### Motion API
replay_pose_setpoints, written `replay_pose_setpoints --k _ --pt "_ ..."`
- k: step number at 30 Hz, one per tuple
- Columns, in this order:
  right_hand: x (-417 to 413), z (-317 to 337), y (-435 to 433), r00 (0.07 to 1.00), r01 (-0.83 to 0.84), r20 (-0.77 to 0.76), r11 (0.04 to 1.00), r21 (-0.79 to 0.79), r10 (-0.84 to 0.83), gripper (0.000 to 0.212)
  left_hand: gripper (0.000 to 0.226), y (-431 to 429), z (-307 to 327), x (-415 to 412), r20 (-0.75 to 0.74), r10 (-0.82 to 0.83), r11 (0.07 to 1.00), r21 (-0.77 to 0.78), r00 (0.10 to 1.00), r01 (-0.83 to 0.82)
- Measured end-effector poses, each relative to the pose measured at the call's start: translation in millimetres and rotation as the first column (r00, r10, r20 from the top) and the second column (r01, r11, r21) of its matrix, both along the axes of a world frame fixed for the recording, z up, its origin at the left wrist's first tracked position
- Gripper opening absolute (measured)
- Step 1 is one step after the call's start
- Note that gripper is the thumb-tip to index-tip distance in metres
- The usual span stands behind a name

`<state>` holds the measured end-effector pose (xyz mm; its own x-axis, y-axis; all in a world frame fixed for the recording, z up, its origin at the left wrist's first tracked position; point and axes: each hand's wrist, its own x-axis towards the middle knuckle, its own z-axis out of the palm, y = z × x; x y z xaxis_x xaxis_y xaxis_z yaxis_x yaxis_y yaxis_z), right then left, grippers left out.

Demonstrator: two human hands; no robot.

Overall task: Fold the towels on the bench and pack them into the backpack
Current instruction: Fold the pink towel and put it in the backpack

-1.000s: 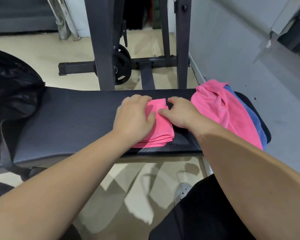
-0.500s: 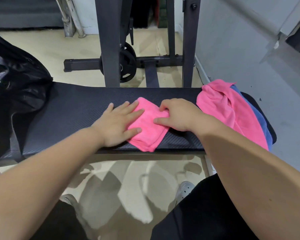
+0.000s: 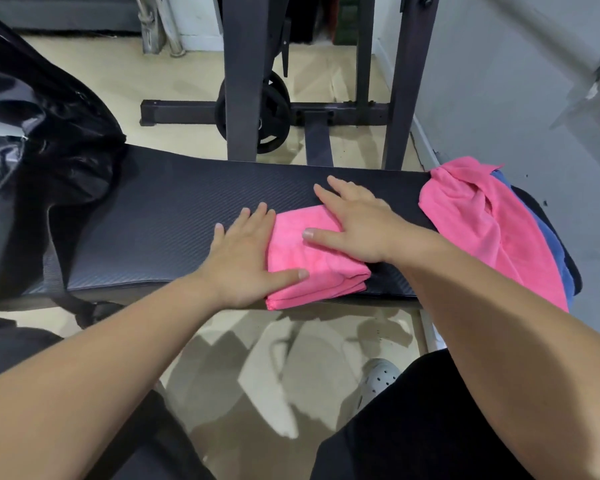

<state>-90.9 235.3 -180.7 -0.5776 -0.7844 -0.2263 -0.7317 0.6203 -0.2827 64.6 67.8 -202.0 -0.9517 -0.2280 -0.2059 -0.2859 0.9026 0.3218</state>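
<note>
The backpack (image 3: 32, 140) is cut off at left; the blue towel (image 3: 548, 244) lies mostly hidden under pink.

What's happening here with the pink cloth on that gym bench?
A person is folding towels on a black padded bench. Both hands lie flat on a folded pink towel: the left hand on its left edge, the right hand on its far side. More unfolded towels, a pink towel over a blue towel, wait at the bench's right end. A shiny black bag, likely the backpack, sits at the left end.
</note>
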Motion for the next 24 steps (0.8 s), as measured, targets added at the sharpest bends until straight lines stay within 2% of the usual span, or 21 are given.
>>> replay_pose_setpoints --k 3,5,10,13,16,18,20,24 --pt "0.9 -10.9 -5.3 0.998 -0.060 0.024 0.989 0.138 0.057 0.127 0.137 -14.9 -8.1 -1.8 0.021 -0.049 0.999 -0.004 0.999 0.049" --pt "-2.2 -11.3 -3.1 0.996 -0.084 0.033 0.982 0.167 0.080 0.144 0.141 -30.3 -4.9 -6.6 0.046 -0.070 0.997 -0.013 0.996 0.071" --pt "-9.5 -1.4 2.7 0.990 -0.116 0.103 0.977 0.180 0.098 0.155 0.142 -56.3 1.5 -11.7 0.074 -0.085 0.996 0.036 0.994 0.082" --pt "-8.0 -0.3 -1.5 0.990 -0.133 0.075 0.970 0.203 0.121 0.158 0.136 -52.5 8.6 -15.6 -0.011 -0.098 0.992 0.073 0.995 0.099" --pt "-5.3 6.2 -8.1 0.993 -0.115 0.009 0.989 0.097 0.115 0.143 0.110 -43.6 13.5 -24.9 -0.168 0.012 0.990 0.139 0.986 0.011" --pt "-8.1 10.2 -9.8 0.996 -0.087 -0.030 0.996 0.000 0.087 0.119 0.089 -37.7 13.9 -30.6 -0.184 0.022 0.998 0.053 0.983 -0.012" --pt "-13.9 12.0 -9.1 0.997 -0.082 -0.007 0.996 -0.023 0.082 0.102 0.089 -34.4 14.9 -32.9 -0.076 -0.022 1.000 -0.022 0.997 0.021" --pt "-21.2 12.6 -6.3 0.985 -0.124 0.130 0.988 0.093 0.111 0.081 0.097 -37.5 16.6 -33.7 -0.032 -0.046 0.997 0.059 0.998 0.048"
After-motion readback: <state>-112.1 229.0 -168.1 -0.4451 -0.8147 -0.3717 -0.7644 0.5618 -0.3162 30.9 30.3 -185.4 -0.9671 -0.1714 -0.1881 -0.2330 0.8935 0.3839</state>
